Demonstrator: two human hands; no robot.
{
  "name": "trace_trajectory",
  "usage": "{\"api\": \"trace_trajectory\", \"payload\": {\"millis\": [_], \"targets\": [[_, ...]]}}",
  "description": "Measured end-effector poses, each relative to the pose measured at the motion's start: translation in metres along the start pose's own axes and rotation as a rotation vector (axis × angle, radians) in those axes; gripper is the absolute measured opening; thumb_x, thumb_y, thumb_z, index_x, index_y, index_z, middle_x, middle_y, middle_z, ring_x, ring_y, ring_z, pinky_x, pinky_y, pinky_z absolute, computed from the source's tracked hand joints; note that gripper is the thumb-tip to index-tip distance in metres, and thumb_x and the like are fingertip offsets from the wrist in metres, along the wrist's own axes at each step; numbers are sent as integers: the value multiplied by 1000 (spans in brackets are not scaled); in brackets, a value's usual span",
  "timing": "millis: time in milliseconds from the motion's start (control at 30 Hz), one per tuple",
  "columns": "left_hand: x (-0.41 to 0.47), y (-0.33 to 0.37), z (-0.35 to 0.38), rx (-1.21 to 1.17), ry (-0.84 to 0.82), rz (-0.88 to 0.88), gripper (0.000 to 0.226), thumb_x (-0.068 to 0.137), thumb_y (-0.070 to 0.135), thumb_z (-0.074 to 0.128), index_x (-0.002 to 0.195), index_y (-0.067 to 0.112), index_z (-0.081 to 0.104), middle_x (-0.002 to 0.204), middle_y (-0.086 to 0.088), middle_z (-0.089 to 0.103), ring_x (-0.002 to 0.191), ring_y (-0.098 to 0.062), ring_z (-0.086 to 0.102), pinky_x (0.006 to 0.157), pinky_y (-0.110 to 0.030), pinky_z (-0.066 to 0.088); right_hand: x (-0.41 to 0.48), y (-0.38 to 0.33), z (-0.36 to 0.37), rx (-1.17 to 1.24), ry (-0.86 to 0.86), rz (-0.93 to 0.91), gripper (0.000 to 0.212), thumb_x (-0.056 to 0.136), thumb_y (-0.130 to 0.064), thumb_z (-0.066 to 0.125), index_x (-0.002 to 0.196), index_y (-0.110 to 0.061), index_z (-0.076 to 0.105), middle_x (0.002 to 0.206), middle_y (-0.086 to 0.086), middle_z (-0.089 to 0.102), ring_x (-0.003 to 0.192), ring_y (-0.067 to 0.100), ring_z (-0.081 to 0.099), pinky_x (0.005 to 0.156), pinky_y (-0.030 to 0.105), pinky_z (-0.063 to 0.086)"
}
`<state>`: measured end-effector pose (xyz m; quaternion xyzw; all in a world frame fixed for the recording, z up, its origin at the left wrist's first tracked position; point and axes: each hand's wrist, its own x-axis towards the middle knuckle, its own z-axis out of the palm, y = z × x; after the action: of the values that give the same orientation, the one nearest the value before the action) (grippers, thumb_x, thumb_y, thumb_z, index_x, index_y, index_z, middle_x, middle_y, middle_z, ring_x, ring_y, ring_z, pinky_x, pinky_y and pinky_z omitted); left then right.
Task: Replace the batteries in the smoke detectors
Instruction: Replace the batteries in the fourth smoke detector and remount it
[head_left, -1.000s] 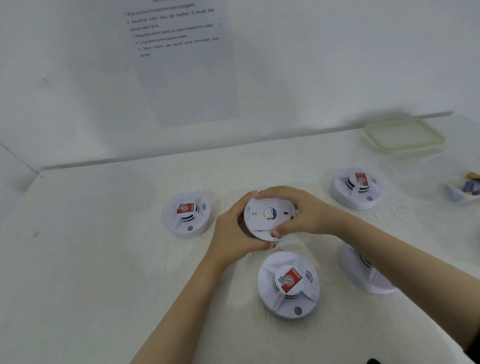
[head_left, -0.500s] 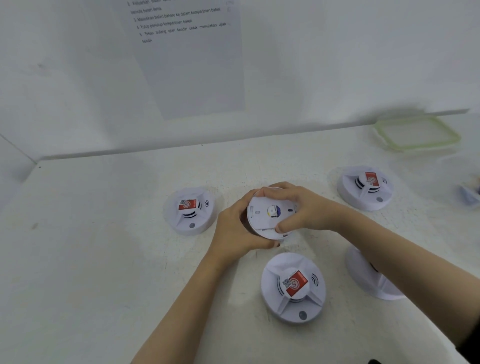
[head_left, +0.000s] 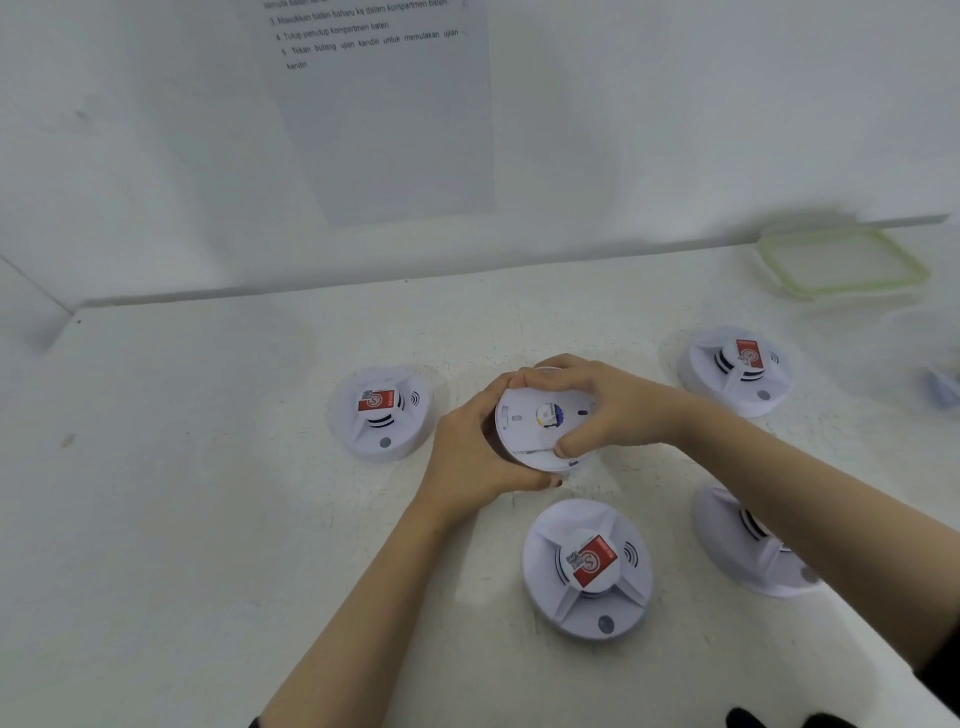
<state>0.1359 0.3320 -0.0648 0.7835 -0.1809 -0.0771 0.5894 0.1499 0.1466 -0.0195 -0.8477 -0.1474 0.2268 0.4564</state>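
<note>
Nearest, a spare detector sits face-up awaiting service; beyond it at mid-table the held smoke detector is back-side up, left hand curled round its left rim as brace, right hand pinching the back plate, probably to twist it open; container lid far right.

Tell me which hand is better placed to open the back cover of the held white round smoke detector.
Probably right: the right hand spans the back cover, thumb at its lower seam; the left hand only cups the white round smoke detector.
</note>
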Motion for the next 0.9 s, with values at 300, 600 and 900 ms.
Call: {"api": "trace_trajectory", "payload": {"millis": [300,600,900], "targets": [[0,0,6,16,51,55,96,53,9,90,127,47,42,124,21,57,116,-2,56,93,-34,53,-9,4,4,-221,184,-96,75,70,-23,81,131,-44,45,130,-13,42,120,5,38,90,6,28],[10,0,11,90,52,25,109,37,26,94,131,30,38,125,10,51,115,-2,52,91,-26,51,-6,2,7,-3,213,-95,65,58,-29,80,116,-37,53,120,-9,54,106,11,53,84,28,49],[9,5,5,53,57,1,88,51,2,92,111,48,46,107,22,62,101,4,61,76,-14,51,6,3,9,10,216,-74,61,54,-25,75,106,-46,49,116,-18,50,105,4,51,76,18,43]]}}
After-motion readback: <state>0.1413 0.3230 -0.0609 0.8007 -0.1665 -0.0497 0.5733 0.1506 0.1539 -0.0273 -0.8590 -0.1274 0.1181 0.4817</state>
